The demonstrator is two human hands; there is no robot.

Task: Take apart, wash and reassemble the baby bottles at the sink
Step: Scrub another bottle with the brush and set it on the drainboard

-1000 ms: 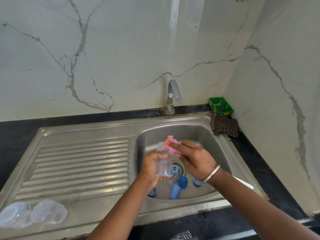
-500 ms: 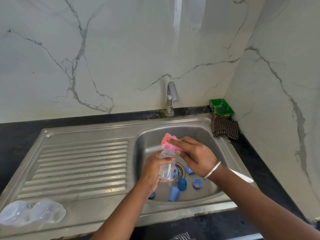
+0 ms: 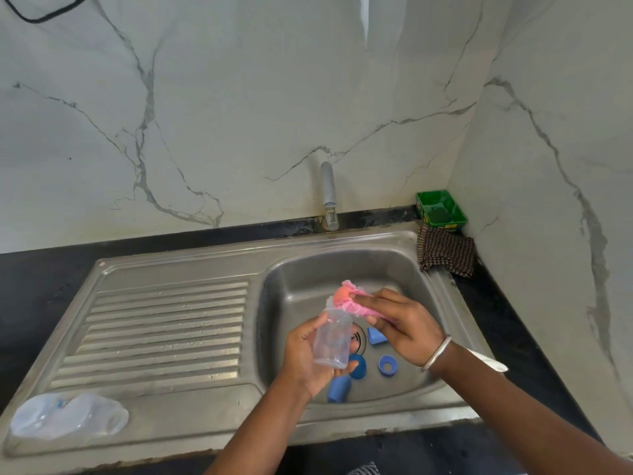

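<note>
My left hand [image 3: 305, 358] grips a clear baby bottle body [image 3: 333, 339] over the steel sink basin [image 3: 308, 269], mouth pointing up and away. My right hand [image 3: 400, 323] holds a pink scrubber [image 3: 349, 299] against the bottle's mouth. On the basin floor lie blue bottle parts: a cap [image 3: 339, 389], a second cap [image 3: 358, 366], a screw ring [image 3: 388, 365] and another piece [image 3: 376, 335] near the drain. Two clear dome covers [image 3: 68, 416] rest at the draining board's front left corner.
A tap [image 3: 329, 197] stands behind the basin, with no water seen running. A green tray [image 3: 441, 210] and a checked cloth [image 3: 445, 250] sit in the back right corner. The ribbed draining board [image 3: 164, 330] stretches left. Black counter surrounds the sink.
The pink scrubber has shifted from the bottle's side up onto its mouth. Both hands have stayed over the basin, and the view has tilted slightly.
</note>
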